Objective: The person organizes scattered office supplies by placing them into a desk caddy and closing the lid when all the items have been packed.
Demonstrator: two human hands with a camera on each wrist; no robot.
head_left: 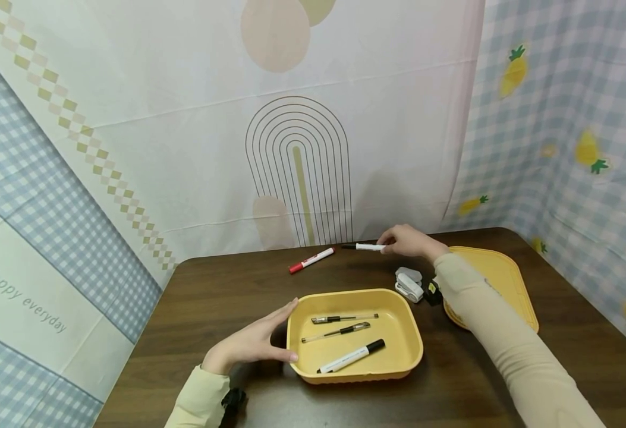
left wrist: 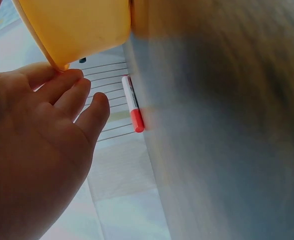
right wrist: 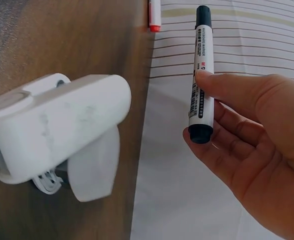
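My right hand (head_left: 406,241) pinches a white whiteboard marker (right wrist: 203,75) with a black cap between thumb and fingers, near the back edge of the table. In the right wrist view the marker stands with its cap up, and the wall cloth is behind it. My left hand (head_left: 256,340) rests at the left side of a yellow plastic box (head_left: 355,377), thumb and fingers spread and touching its rim. Inside the box lie two black-and-clear pens (head_left: 345,318) and a white marker (head_left: 352,356) with a black cap. A red-capped marker (head_left: 311,261) lies behind the box.
A white stapler (head_left: 409,285) sits right of the box, beside a small black object (head_left: 433,293). Under the right forearm, at the table's right, lies a yellow lid (head_left: 497,276). Printed cloth (head_left: 398,119) hangs behind the dark wooden table (head_left: 227,279).
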